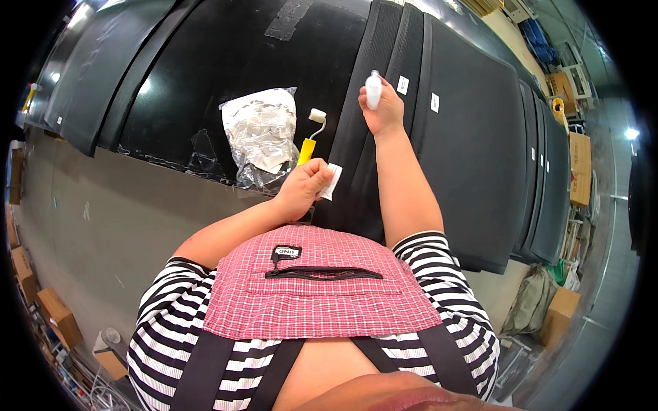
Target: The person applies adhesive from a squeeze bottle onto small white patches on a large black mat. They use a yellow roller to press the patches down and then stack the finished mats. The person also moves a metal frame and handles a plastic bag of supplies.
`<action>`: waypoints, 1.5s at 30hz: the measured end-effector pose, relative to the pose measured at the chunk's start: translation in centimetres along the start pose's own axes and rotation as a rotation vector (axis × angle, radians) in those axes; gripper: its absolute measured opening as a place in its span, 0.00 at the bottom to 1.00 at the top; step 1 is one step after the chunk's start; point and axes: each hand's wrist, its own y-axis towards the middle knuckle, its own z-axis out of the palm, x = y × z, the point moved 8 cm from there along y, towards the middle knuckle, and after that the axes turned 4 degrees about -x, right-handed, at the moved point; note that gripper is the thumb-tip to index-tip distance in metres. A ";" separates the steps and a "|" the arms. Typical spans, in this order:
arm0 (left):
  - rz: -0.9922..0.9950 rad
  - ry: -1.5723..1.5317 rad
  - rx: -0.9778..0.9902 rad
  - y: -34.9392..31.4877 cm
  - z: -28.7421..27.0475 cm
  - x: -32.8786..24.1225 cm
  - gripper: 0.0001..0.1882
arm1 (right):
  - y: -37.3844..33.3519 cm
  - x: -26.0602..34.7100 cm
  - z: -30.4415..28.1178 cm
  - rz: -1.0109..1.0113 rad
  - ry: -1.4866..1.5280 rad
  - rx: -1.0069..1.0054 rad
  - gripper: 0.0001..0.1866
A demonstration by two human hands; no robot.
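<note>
My left hand (305,186) is closed around a small white paper slip (334,181), held just above the near edge of a large black panel (226,61). My right hand (382,106) is stretched forward over a long black strip (370,137) and grips a small white oval object (373,90). A small roller with a yellow handle (310,140) lies on the panel just beyond my left hand. Beside it lies a crumpled clear plastic bag (259,137) with white pieces inside.
More black panels (473,137) with small white labels lie side by side to the right. Grey floor (89,226) runs along the left. Cardboard boxes (58,315) stand at the lower left and boxes (579,168) at the right. A tape patch (288,19) is stuck on the far panel.
</note>
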 end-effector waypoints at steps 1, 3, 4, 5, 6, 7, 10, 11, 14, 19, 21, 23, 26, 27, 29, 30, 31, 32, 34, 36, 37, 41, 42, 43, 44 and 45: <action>-0.017 0.071 0.018 0.4 0.3 0.4 0.14 | 0.3 0.3 -0.7 0.075 0.131 0.066 0.12; -0.007 0.054 0.032 1.0 1.5 0.6 0.14 | 0.1 0.9 -1.8 0.257 0.238 0.032 0.09; 0.003 0.117 0.027 1.0 1.7 0.9 0.14 | -1.0 2.0 -1.6 0.276 0.243 0.011 0.09; 0.014 0.186 0.027 1.1 1.8 1.2 0.15 | -2.0 3.0 -1.5 0.291 0.252 -0.006 0.10; 0.027 0.255 0.034 1.4 1.9 1.4 0.15 | -2.6 4.6 -1.2 0.252 0.202 0.062 0.11; 0.108 0.401 0.064 1.5 2.1 1.4 0.16 | -3.0 5.9 -1.3 0.208 0.152 0.126 0.12; 0.321 0.767 0.131 1.2 3.2 1.0 0.19 | -3.8 9.0 -2.5 0.105 0.068 0.021 0.11; 0.325 0.765 0.127 1.2 3.1 1.0 0.19 | -4.0 9.9 -3.1 0.021 -0.026 -0.055 0.12; 0.384 0.769 0.124 1.1 3.1 1.1 0.21 | -3.2 11.7 -3.7 -0.129 -0.267 -0.073 0.13; 0.447 0.822 0.128 0.9 3.4 1.0 0.22 | -0.4 11.7 -2.4 -0.264 -0.391 -0.084 0.15; 0.452 0.819 0.134 0.9 3.2 1.1 0.22 | -0.3 10.7 -0.6 -0.327 -0.396 -0.147 0.14; 0.458 0.815 0.154 0.9 3.2 1.2 0.22 | 0.5 10.2 0.6 -0.431 -0.502 -0.080 0.13; 0.511 0.805 0.179 0.9 3.2 1.3 0.22 | 0.9 9.4 2.6 -0.457 -0.807 -0.014 0.17; 0.530 0.813 0.184 0.9 3.0 1.3 0.22 | 0.8 9.2 3.5 -0.481 -0.851 -0.003 0.17; 0.559 0.814 0.214 0.9 3.1 1.4 0.21 | 0.5 9.0 4.6 -0.528 -0.953 0.017 0.17; 0.565 0.805 0.222 0.9 3.0 1.4 0.20 | 0.9 8.8 4.4 -0.515 -1.015 0.006 0.17; 0.569 0.799 0.229 0.7 3.1 1.3 0.20 | 1.3 9.0 4.3 -0.591 -1.089 0.004 0.17; 0.562 0.789 0.237 0.6 3.1 1.4 0.20 | 1.7 9.1 4.0 -0.668 -1.162 0.003 0.18; 0.556 0.774 0.245 0.7 3.1 1.5 0.20 | 1.4 9.1 4.6 -0.801 -1.297 0.011 0.18; 0.555 0.751 0.242 0.8 3.0 1.5 0.20 | 1.2 8.4 5.2 -0.732 -1.324 0.056 0.18; 0.555 0.742 0.245 0.8 3.0 1.5 0.20 | 1.2 8.1 5.4 -0.700 -1.333 0.074 0.18; 0.532 0.740 0.252 0.8 3.0 1.2 0.20 | 1.5 9.1 4.8 -0.778 -1.481 -0.021 0.17; 0.521 0.737 0.251 0.7 3.1 1.1 0.20 | 1.5 9.5 4.7 -0.790 -1.475 -0.031 0.18; 0.509 0.734 0.255 0.7 3.2 1.1 0.20 | 1.4 9.9 4.5 -0.802 -1.471 -0.047 0.18; 0.521 0.741 0.252 0.7 3.3 0.9 0.20 | 2.0 10.4 3.7 -0.830 -1.329 -0.076 0.19; 0.533 0.747 0.250 0.7 3.3 0.7 0.20 | 2.9 10.4 3.1 -0.887 -1.321 -0.095 0.19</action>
